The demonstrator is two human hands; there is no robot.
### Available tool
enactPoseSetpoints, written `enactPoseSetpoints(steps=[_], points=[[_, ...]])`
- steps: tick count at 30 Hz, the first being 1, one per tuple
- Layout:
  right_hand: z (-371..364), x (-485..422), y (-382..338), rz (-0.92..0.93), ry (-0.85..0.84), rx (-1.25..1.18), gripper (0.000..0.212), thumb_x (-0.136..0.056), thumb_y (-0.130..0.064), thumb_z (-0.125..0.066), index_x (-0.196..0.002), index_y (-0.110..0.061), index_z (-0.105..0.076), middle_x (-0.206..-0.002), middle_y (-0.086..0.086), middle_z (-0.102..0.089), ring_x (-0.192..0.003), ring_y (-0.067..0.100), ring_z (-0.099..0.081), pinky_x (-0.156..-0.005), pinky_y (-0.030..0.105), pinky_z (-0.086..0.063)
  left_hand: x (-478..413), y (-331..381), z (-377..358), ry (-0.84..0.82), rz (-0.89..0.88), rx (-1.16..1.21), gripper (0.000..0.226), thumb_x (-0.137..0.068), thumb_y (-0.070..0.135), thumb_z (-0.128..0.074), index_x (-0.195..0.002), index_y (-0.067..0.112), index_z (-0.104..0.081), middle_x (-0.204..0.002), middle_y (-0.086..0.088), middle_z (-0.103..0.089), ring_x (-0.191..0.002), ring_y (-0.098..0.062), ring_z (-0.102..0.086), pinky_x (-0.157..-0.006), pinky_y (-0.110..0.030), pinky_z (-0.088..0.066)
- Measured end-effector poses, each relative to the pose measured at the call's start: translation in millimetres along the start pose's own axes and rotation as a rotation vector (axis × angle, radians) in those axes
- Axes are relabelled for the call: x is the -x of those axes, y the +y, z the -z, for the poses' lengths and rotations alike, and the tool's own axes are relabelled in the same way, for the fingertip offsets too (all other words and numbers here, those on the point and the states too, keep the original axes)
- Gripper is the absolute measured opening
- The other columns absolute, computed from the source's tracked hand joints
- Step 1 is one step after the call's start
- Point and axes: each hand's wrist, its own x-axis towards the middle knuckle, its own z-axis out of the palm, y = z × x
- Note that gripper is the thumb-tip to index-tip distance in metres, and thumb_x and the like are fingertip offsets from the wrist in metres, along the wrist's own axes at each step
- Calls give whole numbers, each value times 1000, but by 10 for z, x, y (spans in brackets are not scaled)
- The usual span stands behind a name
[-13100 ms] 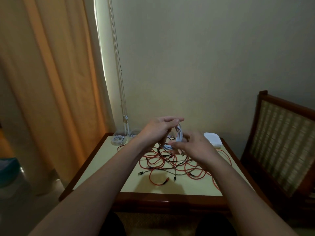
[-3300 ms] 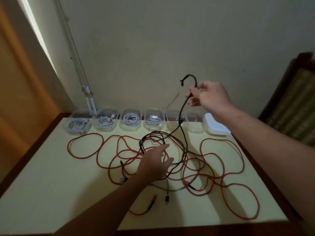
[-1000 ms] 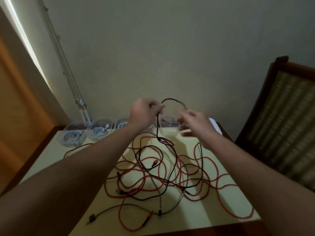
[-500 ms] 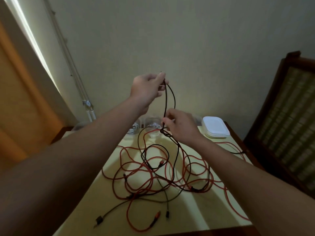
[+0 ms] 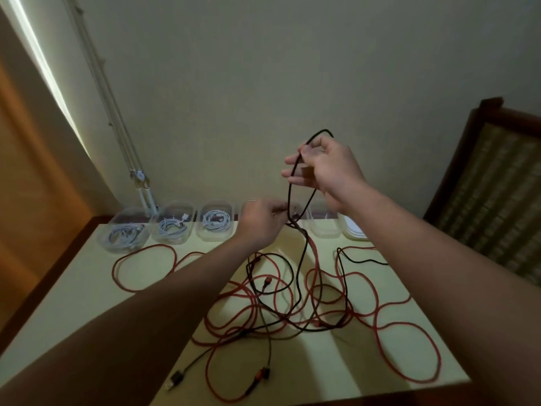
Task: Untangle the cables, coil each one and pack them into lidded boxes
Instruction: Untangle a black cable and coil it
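Black cable [image 5: 289,189] is light, limp and snag-prone: right hand [image 5: 328,168] pinches its loop up high, left hand [image 5: 260,221] apparently pinches it lower at the crossover, rest trails into red cables [image 5: 377,297] on the bench [image 5: 73,312], so work from a free plug end; no legible markings.

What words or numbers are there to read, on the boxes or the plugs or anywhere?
None: no word, number or sign can be read anywhere in the picture.
The clear boxes carry no label that shows.
The black plug and the red plug nearest the camera are too small and dark to show any mark.
The black cable held up shows no print.
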Motion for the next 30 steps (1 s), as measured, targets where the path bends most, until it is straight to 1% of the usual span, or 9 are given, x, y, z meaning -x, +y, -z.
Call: enactPoseSetpoints(steps=[3,5,8,10,12,16,23,27,30], points=[[88,-59,-180,-17,-10,-193,17,-107,-7,-42,-92,-9,-49,-89,13,-71,-72,29,-75,-68,36,-63,-39,-31,30,33,30,-85,23,-100,31,-56,-95,21,-77,-84,3,-72,-82,-16,-65,-66,-28,-44],[182,-103,-229,-26,14,-278,17,-107,-6,-41,-93,-9,-49,-88,13,-70,-74,29,-75,-67,36,-63,-72,-15,80,31,39,-90,25,-101,35,-55,-101,23,-77,-97,4,-74,-91,-15,-66,-78,-32,-52],[283,-130,-181,-69,49,-384,18,-108,-5,-40,-92,-8,-48,-90,14,-70,-74,30,-76,-64,34,-62,-105,51,171,-23,-37,-108,20,-99,29,-57,-107,32,-75,-108,11,-73,-99,-9,-65,-88,-31,-50],[322,-130,-118,-98,60,-408,19,-108,-4,-39,-91,-8,-48,-89,14,-70,-73,30,-76,-64,33,-62,-77,89,201,-152,-85,-115,19,-98,28,-59,-109,34,-74,-106,15,-71,-92,-3,-62,-84,-22,-48],[351,-115,-73,-119,62,-415,20,-108,-4,-38,-91,-8,-48,-88,14,-70,-74,30,-76,-64,33,-62,-31,121,188,-254,-146,-153,18,-98,29,-62,-111,29,-74,-102,15,-66,-84,1,-57,-70,-6,-40],[372,-86,-66,-130,58,-426,21,-107,-2,-38,-90,-9,-48,-83,13,-70,-73,29,-77,-61,31,-61,-8,113,114,-199,-263,-240,18,-92,35,-68,-105,24,-76,-96,9,-65,-86,-9,-55,-72,-22,-37],[547,-101,-77,-100,158,-487,19,-107,-5,-40,-91,-10,-49,-84,11,-69,-71,25,-76,-58,27,-60,-98,26,174,-166,-179,-326,18,-91,33,-70,-106,27,-77,-98,7,-74,-83,-10,-64,-81,-33,-54],[613,-26,59,-128,267,-417,15,-107,-15,-48,-95,-11,-57,-83,7,-67,-64,19,-73,-60,28,-60,-115,57,280,-146,-135,-79,17,-87,25,-77,-103,23,-80,-93,9,-77,-81,1,-68,-79,-16,-53],[520,146,229,-146,181,-132,27,-100,-41,-61,-98,-13,-64,-83,5,-70,-65,19,-68,-61,32,-59,-113,129,318,-138,-164,-23,18,-87,22,-77,-105,23,-79,-94,11,-77,-75,13,-65,-70,-1,-44]])
